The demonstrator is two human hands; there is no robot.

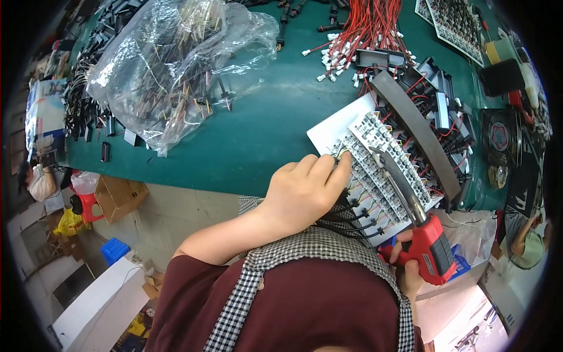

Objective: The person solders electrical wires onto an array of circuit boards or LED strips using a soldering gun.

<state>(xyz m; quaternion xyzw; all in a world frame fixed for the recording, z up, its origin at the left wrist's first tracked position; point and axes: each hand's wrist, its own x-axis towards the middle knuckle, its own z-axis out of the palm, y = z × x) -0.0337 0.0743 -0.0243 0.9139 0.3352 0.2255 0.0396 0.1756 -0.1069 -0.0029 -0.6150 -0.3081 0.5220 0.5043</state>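
My left hand (308,190) is closed at the upper left part of the circuit boards (394,155), pinching thin coloured wires (341,154) at their edge. These boards are joined in panels of small white units and lie on a white plate (324,128). Black cables (359,225) run from the plate's near edge, with several wire ends at the boards. My right hand (404,267) is wrapped around the handle of a red and black soldering gun (433,249). Its metal barrel points up and left across the boards, the tip a little right of my left fingers.
A dark curved bar (419,132) stands along the plate's far right side, with black housings (443,111) behind it. Red wires with white connectors (366,32) lie at the back. A clear plastic bag (170,64) of cables covers the back left of the green table (264,129).
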